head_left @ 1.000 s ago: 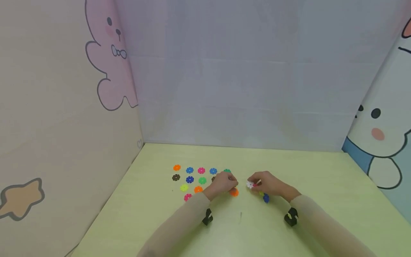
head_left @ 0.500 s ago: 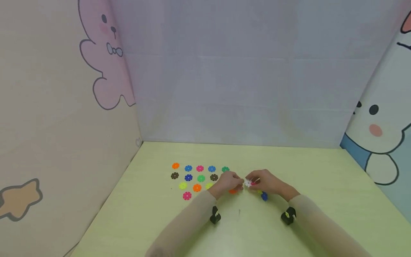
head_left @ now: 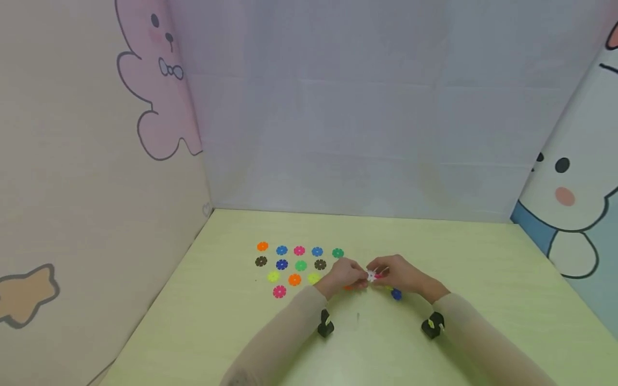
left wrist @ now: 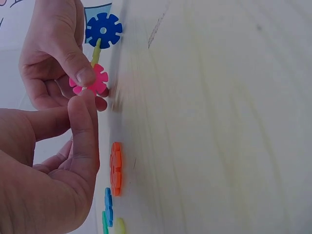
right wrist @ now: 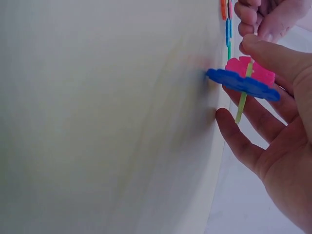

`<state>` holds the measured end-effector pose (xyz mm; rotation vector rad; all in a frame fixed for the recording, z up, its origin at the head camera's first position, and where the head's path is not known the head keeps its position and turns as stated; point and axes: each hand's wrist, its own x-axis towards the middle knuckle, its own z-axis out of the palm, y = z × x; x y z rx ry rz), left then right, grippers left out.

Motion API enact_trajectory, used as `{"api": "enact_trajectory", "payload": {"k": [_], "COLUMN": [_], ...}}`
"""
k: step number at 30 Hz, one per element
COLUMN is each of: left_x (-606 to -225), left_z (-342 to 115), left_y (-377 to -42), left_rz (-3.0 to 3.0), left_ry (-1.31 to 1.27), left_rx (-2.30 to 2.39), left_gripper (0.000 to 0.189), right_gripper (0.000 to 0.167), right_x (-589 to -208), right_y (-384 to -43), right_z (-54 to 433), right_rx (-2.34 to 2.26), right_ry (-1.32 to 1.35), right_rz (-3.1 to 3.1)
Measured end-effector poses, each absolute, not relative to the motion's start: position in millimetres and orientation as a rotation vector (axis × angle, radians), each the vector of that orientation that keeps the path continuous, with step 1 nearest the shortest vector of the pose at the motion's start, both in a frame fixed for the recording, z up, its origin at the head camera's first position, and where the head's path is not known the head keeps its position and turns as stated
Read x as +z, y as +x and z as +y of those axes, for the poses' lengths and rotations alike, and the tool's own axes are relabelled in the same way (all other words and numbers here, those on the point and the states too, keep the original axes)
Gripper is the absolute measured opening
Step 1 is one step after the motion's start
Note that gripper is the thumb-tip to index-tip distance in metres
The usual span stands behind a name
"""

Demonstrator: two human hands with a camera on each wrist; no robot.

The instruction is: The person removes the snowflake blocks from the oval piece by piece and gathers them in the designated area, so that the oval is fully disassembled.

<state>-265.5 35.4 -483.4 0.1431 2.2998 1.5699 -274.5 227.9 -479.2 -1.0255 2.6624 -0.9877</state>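
Note:
My right hand [head_left: 402, 274] holds a small chain of notched flower-shaped plastic discs, its thumb pressed on the pink disc [left wrist: 100, 80]. A yellow disc [left wrist: 96, 52], seen edge-on, slots between that pink one and a dark blue disc [right wrist: 243, 86]. At the chain's left end is a white disc [head_left: 371, 276], mostly hidden by fingers in the wrist views. My left hand [head_left: 344, 273] meets it there, thumb and fingertips pinching at its edge, right against the right hand's fingertips. Below the left hand, an orange disc [left wrist: 115, 168] lies on the table.
Loose discs lie in rows on the pale yellow table [head_left: 217, 321] left of the hands, among them a brown disc [head_left: 261, 261], a green disc [head_left: 301, 265] and a pink-red disc [head_left: 279, 291]. A pale curtain [head_left: 318, 134] hangs behind; patterned cloth covers both sides.
My left hand has moved right from over the orange disc to the white disc in the right hand. The right hand keeps hold of the chain almost in place. The view has shifted slightly.

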Motion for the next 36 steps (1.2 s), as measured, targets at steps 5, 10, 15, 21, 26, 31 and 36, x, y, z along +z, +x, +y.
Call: {"api": "enact_trajectory", "payload": {"k": [5,10,15,21,26,31,36], "left_x": [-487.9,-490.2,-489.8,-489.1,-486.9,-485.2,-482.4], "left_z": [35.8,34.5,33.7,33.5,35.3,38.8,40.8], "left_y": [-265.1,-266.6,-266.6,-266.4,-266.6,-266.8,-266.0], "left_rz": [2.304,2.295,2.272,2.269,2.271,2.272,2.345], "left_ry": [0.123,0.062,0.029,0.033,0.05,0.094,0.14], "left_rx": [1.589,1.623,1.662,1.679,1.639,1.636,1.581], "left_gripper": [0.007,0.007,0.006,0.006,0.006,0.008,0.008], "right_gripper": [0.028,0.029,0.031,0.03,0.025,0.023,0.022], "right_x": [-478.1,-476.1,-474.0,-474.2,-477.2,-477.1,-474.0], "right_y": [-271.4,-268.1,-266.5,-266.5,-267.8,-267.8,-266.6], "right_z": [227.9,229.5,233.0,237.4,240.7,242.4,242.9], "right_rx": [-0.969,-0.938,-0.876,-0.848,-0.828,-0.831,-0.817], "right_ry": [-0.986,-0.965,-0.964,-0.982,-0.991,-1.03,-1.072], "right_rz": [2.658,2.678,2.704,2.7,2.717,2.722,2.712]}}
